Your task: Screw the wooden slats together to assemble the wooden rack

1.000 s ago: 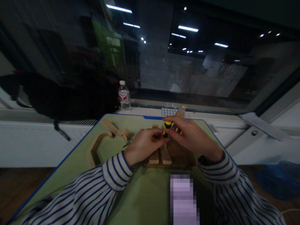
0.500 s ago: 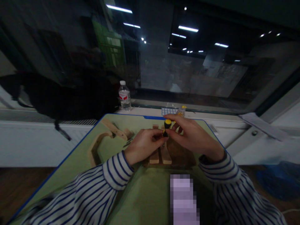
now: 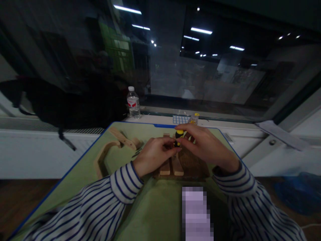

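Nearest, below the two hands, there is a blurred lilac patch [image 3: 197, 214]; what is under it, I cannot tell. The striped left sleeve [image 3: 100, 201] and right sleeve [image 3: 250, 201] lead up to the hands over a green table [image 3: 147, 214] with blue edge. Under the hands lies a dark brown board [image 3: 193, 164], and on it two pale wooden pieces [image 3: 178, 167] side by side, their near ends coming out below the fingers.

The right hand [image 3: 207, 144] holds a short yellow and black tool [image 3: 179, 134] by its handle, between thumb and fingers. The tool stands almost upright between the two hands, above the right one of the wooden pieces. The left hand [image 3: 154, 154] is close to the right hand, with thumb and forefinger at the lower end of the tool; whether they pinch the tool itself or something below it, I cannot tell.

To the left of the left hand lie a curved wooden part [image 3: 101, 159], some thin dark pieces [image 3: 137, 152] and, farther, a longer wooden part [image 3: 120, 138].

Beyond the right hand, on the sill, are a blue-gridded sheet [image 3: 181, 119] and a small yellow-capped container [image 3: 194, 119]. Beyond the left hand stands a water bottle [image 3: 133, 104], and behind everything is a dark window [image 3: 170, 80].
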A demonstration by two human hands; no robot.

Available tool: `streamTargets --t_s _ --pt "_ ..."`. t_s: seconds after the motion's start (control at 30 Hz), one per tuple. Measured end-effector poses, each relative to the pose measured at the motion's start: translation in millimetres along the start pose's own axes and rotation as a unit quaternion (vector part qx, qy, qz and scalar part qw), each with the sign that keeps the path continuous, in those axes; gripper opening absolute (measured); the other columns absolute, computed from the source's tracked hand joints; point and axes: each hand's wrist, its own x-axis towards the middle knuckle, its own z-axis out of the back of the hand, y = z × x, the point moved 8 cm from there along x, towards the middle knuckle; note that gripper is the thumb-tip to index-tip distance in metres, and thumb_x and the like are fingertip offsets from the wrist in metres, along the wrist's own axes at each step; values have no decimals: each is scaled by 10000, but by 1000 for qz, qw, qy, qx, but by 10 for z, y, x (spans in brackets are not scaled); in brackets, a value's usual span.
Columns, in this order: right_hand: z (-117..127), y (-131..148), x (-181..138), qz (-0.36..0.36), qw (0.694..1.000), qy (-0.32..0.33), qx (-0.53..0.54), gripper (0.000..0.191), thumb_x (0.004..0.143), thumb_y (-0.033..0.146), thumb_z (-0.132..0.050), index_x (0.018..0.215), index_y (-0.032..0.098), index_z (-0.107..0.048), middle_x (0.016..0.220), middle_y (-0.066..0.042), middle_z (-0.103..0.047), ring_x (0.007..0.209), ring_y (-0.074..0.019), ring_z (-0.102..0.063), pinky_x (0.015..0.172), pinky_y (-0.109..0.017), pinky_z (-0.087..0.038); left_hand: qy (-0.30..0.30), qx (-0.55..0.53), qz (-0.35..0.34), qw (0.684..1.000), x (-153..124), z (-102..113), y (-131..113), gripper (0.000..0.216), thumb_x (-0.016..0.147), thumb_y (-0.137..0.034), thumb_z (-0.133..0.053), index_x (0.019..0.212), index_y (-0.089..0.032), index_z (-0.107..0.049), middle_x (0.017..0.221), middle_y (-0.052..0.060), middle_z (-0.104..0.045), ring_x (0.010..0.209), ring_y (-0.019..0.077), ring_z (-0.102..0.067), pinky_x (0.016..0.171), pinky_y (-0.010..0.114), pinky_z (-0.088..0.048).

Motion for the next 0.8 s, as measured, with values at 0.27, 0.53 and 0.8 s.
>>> streamTargets --t_s 0.27,0.53,0.8 --pt "14 -15 -3 -8 1000 -6 2 284 893 263 -551 1163 180 -534 1030 -74 -658 779 -157 -636 701 -309 -512 2 -2 -4 1000 -3 -1 -17 232 858 -371 -577 953 -216 -721 918 18 -736 815 177 -669 764 264 -485" --pt "-10 -7 -9 -2 1000 8 15 371 892 205 -517 1261 194 -498 1032 -67 -677 759 -153 -646 715 -319 -519 9 14 -10 1000 -8 -2 -60 224 864 -312 -552 952 -195 -722 883 28 -738 791 178 -671 724 251 -479" --pt "-8 7 -12 1 1000 9 5 314 895 188 -521 1209 179 -522 1056 -74 -666 816 -162 -643 713 -309 -508 0 4 -8 1000 -6 23 -45 254 839 -340 -598 1037 -227 -710 944 6 -739 840 177 -673 724 248 -476"
